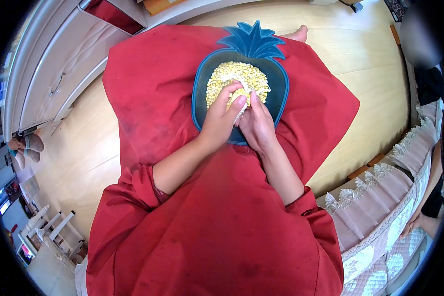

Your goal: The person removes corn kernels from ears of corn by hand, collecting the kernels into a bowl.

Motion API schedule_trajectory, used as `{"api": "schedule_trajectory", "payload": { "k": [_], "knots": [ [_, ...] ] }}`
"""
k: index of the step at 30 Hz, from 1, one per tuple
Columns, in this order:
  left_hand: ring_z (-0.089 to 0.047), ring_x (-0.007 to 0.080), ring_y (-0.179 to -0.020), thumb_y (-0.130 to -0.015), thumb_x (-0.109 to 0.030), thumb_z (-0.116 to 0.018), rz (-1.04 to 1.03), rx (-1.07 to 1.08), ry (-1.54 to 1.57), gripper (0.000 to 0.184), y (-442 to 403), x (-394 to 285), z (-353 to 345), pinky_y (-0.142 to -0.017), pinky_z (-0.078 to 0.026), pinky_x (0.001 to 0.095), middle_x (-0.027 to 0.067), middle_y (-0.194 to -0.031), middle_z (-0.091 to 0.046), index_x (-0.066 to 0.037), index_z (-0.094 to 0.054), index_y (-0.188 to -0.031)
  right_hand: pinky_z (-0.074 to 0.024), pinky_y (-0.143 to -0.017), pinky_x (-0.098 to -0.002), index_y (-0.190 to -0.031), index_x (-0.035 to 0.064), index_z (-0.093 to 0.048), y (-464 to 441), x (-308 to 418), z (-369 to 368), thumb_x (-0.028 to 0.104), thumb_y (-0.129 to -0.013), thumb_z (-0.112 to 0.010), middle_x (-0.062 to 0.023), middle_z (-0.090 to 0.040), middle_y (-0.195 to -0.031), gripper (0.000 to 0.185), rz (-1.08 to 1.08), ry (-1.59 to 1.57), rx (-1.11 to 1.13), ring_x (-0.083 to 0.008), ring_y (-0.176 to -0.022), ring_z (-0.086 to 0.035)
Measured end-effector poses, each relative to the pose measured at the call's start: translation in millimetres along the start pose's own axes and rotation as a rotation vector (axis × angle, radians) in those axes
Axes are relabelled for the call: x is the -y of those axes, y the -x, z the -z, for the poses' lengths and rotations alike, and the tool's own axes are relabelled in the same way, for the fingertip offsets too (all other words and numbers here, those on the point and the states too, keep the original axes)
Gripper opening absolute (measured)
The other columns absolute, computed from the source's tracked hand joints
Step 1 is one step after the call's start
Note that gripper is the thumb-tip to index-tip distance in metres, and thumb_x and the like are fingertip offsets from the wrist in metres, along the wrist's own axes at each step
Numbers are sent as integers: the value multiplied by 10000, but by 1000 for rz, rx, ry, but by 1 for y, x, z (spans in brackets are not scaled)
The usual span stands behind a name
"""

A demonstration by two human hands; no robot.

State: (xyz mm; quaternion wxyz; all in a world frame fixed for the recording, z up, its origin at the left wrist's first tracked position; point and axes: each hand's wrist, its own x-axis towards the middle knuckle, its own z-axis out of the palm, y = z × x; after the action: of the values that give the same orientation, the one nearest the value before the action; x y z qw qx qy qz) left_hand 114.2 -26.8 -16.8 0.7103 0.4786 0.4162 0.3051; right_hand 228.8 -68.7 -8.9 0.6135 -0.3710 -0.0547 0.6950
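Observation:
A dark teal pineapple-shaped tray [198, 111] rests on the red cloth over my lap, its leaf-shaped end pointing away from me. Loose yellow corn kernels [241, 70] are heaped inside it. Over the heap, my left hand [221, 114] and my right hand [257, 124] are closed together around a corn cob [239, 92]. Yellow kernels and pale cob show between the fingers, which hide the rest. Both thumbs press on the cob from my side.
A red garment [148, 89] with long sleeves covers my lap and arms. White drawers [59, 74] stand at the left. A bed or sofa with a lace-trimmed cover [375, 190] is at the right, where another person's hand [413, 224] rests. Slippers [30, 145] lie at the far left.

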Motion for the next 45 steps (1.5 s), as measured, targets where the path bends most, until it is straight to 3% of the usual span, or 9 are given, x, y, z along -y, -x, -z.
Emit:
{"api": "schedule_trajectory", "payload": {
  "k": [2,5,8,14,18,20,27,42,45],
  "knots": [
    [-562,124,-1023,-1009,-232,-533,-161,-9,-164,368,0,1,-1,-761,-485,238,117,-1273,-563,-22,-473,-1305,-443,-691,-283,-1377,57,-459,1,-1,0,364,-1059,-373,-34,-588,-1099,450,-7,-7,-29,-114,-870,-540],
    [-546,94,-982,-1016,-220,-514,43,63,-1,359,4,-7,0,-708,-469,224,104,-1234,-560,-24,-469,-1312,-451,-682,-278,-1360,56,-470,1,-2,6,368,-1060,-370,-38,-590,-1095,444,-6,7,3,-121,-864,-553],
    [-480,71,-695,-1024,-176,-490,-21,78,0,366,5,-6,-4,-593,-425,229,52,-1104,-550,-48,-437,-1362,-462,-676,-283,-1378,56,-457,2,1,3,373,-1060,-363,-42,-591,-1097,459,-26,-11,-9,-127,-854,-555],
    [-496,82,-601,-1015,-186,-478,66,55,287,350,1,-8,-1,-503,-380,222,51,-937,-583,-68,-439,-1342,-484,-863,-339,-1384,56,-427,2,4,-11,373,-1062,-350,-53,-576,-1193,458,-12,-101,-45,-164,-1067,-570],
    [-465,70,-523,-991,-217,-556,159,47,298,324,-3,-19,1,-440,-331,220,37,-793,-584,-50,-477,-1257,-477,-824,-323,-1418,58,-395,-1,-6,10,333,-1063,-357,-55,-564,-1202,451,-23,-43,77,-153,-1043,-555],
    [-472,75,-530,-999,-218,-540,150,59,300,330,-2,-17,2,-449,-340,223,43,-803,-585,-47,-472,-1272,-486,-712,-271,-1451,41,-369,0,-6,7,307,-1063,-362,-70,-571,-1183,471,10,-4,86,-132,-958,-567],
    [-457,105,-477,-1038,-254,-410,101,68,279,345,-1,-12,2,-416,-322,237,60,-769,-565,-44,-448,-1310,-482,-709,-265,-1461,48,-353,3,-2,2,296,-1062,-366,-57,-574,-1150,469,6,14,92,-133,-935,-569],
    [-451,77,-504,-1023,-252,-480,101,146,271,376,-1,-17,1,-439,-319,213,33,-790,-558,-67,-460,-1349,-499,-673,-283,-1490,88,-327,5,0,2,339,-1064,-352,-52,-573,-1048,495,18,20,114,-145,-840,-582],
    [-450,78,-503,-1031,-245,-452,96,186,260,380,-1,-20,2,-445,-323,210,63,-920,-619,-60,-461,-1363,-507,-663,-282,-1468,84,-345,5,2,0,340,-1065,-352,-52,-573,-1032,477,-3,36,84,-144,-829,-590]
  ]
}}
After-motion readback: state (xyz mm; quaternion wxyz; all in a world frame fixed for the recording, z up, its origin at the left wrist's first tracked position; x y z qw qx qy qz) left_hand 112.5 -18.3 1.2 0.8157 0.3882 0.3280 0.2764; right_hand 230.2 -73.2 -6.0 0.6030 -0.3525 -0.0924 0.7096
